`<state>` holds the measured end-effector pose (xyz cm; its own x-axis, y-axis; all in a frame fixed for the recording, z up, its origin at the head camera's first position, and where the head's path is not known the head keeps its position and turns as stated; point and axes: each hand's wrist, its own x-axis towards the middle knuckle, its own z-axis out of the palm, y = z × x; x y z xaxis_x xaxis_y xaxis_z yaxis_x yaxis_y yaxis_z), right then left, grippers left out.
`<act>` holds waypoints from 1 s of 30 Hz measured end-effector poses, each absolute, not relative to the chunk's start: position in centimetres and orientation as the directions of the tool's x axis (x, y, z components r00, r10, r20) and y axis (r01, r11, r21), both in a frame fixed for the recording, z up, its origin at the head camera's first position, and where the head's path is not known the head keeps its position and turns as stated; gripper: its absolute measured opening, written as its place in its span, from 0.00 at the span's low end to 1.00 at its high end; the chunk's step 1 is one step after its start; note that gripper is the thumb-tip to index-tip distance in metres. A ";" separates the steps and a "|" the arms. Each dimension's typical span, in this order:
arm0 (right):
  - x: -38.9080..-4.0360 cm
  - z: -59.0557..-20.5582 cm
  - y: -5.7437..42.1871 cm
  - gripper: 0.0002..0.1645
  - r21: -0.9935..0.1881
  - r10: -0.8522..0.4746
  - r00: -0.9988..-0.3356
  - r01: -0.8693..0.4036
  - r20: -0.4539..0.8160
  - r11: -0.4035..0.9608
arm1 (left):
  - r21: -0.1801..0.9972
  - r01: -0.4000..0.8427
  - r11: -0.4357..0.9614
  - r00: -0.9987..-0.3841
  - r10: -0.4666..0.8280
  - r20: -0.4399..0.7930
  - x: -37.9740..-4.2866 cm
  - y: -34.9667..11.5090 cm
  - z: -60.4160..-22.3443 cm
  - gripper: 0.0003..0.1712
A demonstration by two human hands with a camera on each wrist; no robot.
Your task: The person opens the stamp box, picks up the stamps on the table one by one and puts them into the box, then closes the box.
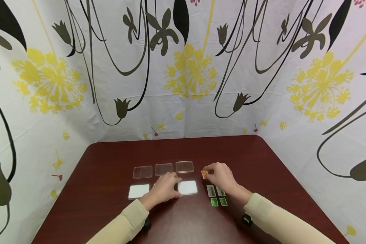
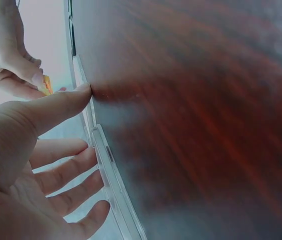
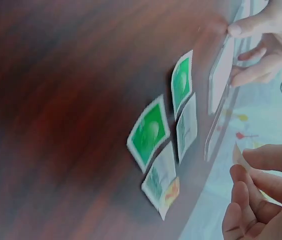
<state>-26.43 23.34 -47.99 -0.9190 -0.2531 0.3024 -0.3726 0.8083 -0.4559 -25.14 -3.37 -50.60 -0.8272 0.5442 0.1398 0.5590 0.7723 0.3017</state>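
My right hand [image 1: 221, 174] pinches a small orange stamp [image 1: 204, 174] between thumb and fingers, raised above the table. Below that hand lie two pale stamps [image 1: 211, 190] and two bright green stamps [image 3: 148, 132], in two columns. Part of another orange stamp [image 3: 171, 191] shows beside a pale one in the right wrist view. My left hand [image 1: 166, 186] grips the left end of a clear case with a white insert [image 1: 188, 187], thumb at the near edge and fingertips at the far edge. It mostly hides the middle case of that row.
Another white-filled case [image 1: 139, 191] lies left of my left hand. Behind it, three clear plastic covers [image 1: 164, 169] lie in a row. All rest on a dark red wooden table [image 1: 177, 223], with a flower-patterned curtain [image 1: 183, 125] around its far sides.
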 end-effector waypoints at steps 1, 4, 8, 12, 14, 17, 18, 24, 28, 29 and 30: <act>-26.3 -48.0 23.2 0.12 -0.480 -0.246 -0.925 -0.363 0.291 0.798 | 0.308 0.557 0.772 -0.829 0.543 0.138 -25.2 -3.4 -50.6 0.34; -25.9 -48.2 22.6 0.12 -0.548 -0.239 -0.938 -0.341 0.251 0.763 | 0.329 0.550 0.767 -0.832 0.539 0.133 -25.3 -3.5 -50.5 0.34; -25.4 -48.9 21.7 0.11 -0.604 -0.252 -0.946 -0.326 0.206 0.727 | 0.356 0.546 0.758 -0.832 0.540 0.126 -25.3 -3.6 -50.5 0.32; -25.3 -49.6 21.0 0.11 -0.610 -0.273 -0.940 -0.341 0.205 0.715 | 0.376 0.532 0.758 -0.838 0.534 0.110 -25.4 -3.6 -50.6 0.31; -25.3 -49.8 20.7 0.10 -0.612 -0.278 -0.938 -0.345 0.205 0.712 | 0.381 0.527 0.760 -0.841 0.530 0.105 -25.5 -3.5 -50.6 0.31; -25.2 -50.1 20.3 0.11 -0.616 -0.277 -0.940 -0.339 0.199 0.711 | 0.382 0.520 0.764 -0.845 0.527 0.096 -25.5 -3.5 -50.6 0.32; -25.1 -50.2 20.2 0.11 -0.613 -0.275 -0.941 -0.337 0.197 0.715 | 0.384 0.518 0.764 -0.846 0.525 0.094 -25.5 -3.4 -50.6 0.32; -25.2 -50.5 19.7 0.13 -0.600 -0.281 -0.938 -0.346 0.204 0.722 | 0.397 0.504 0.767 -0.851 0.518 0.079 -25.4 -3.4 -50.5 0.31; -25.1 -50.5 19.6 0.13 -0.610 -0.283 -0.937 -0.349 0.206 0.711 | 0.395 0.505 0.768 -0.850 0.521 0.073 -25.2 -3.4 -50.4 0.31; -25.1 -50.5 19.5 0.13 -0.613 -0.283 -0.937 -0.348 0.205 0.709 | 0.393 0.508 0.767 -0.849 0.523 0.076 -25.2 -3.4 -50.3 0.31; -25.1 -50.5 19.5 0.13 -0.612 -0.286 -0.935 -0.352 0.207 0.708 | 0.391 0.509 0.767 -0.849 0.523 0.079 -25.2 -3.5 -50.3 0.31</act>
<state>-25.14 19.48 -50.54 -0.9355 -0.2863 0.2072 -0.3522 0.7079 -0.6122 -25.21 -3.46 -50.29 -0.8486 0.5231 0.0788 0.5089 0.7668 0.3912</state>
